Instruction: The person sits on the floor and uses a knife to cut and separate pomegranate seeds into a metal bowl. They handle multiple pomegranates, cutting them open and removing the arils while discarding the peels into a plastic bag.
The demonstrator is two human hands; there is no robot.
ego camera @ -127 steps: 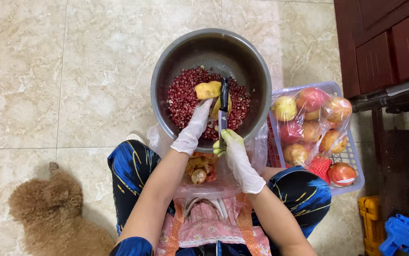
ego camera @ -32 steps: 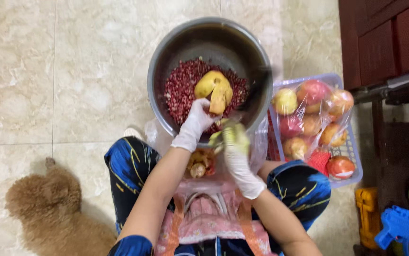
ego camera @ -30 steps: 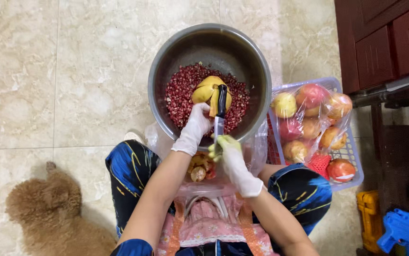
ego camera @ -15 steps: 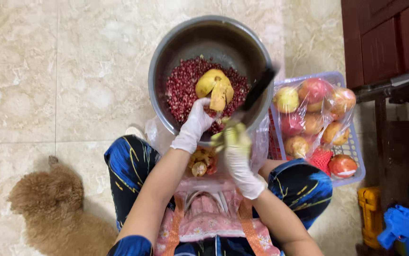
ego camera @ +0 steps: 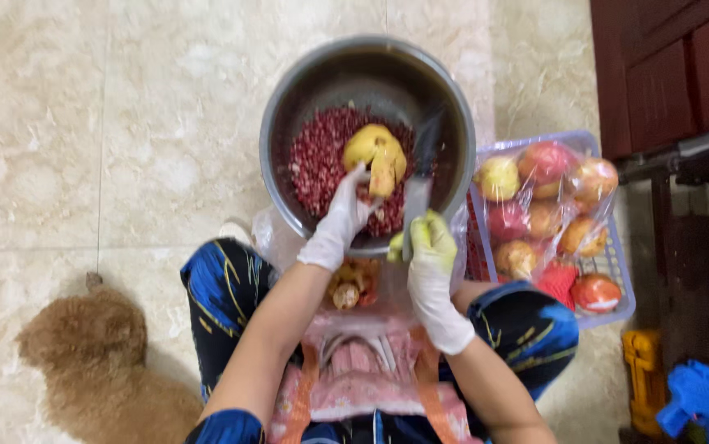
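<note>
- The tiled floor [ego camera: 124, 123] carries everything; you sit on it with the steel bowl [ego camera: 368, 66] straight ahead of your knees, and that bowl serves as the landmark below.
- A curly brown dog [ego camera: 83, 353] lies well to the near left of the bowl, beside your left leg. If it gets up and noses in, it could jog your arm while the blade is moving.
- A lilac plastic basket [ego camera: 613, 308] of whole pomegranates in a clear bag [ego camera: 547, 201] sits just right of the bowl, touching or nearly touching its rim.
- Red pomegranate seeds [ego camera: 317, 164] cover the bowl's bottom.
- Your left hand [ego camera: 342, 222], gloved white, reaches over the bowl's near rim, its fingers closed on the yellow-skinned pomegranate piece [ego camera: 377, 152] held above the seeds.
- Your right hand [ego camera: 430, 263], glove stained yellow, is at the bowl's near right rim, fingers wrapped round the knife [ego camera: 420, 189], whose blurred blade points into the bowl beside the fruit.
- The blade passes close to your left fingers; a wet glove slipping could bring it onto them.
- A bag of discarded peel [ego camera: 353, 284] sits between the bowl and your lap.
</note>
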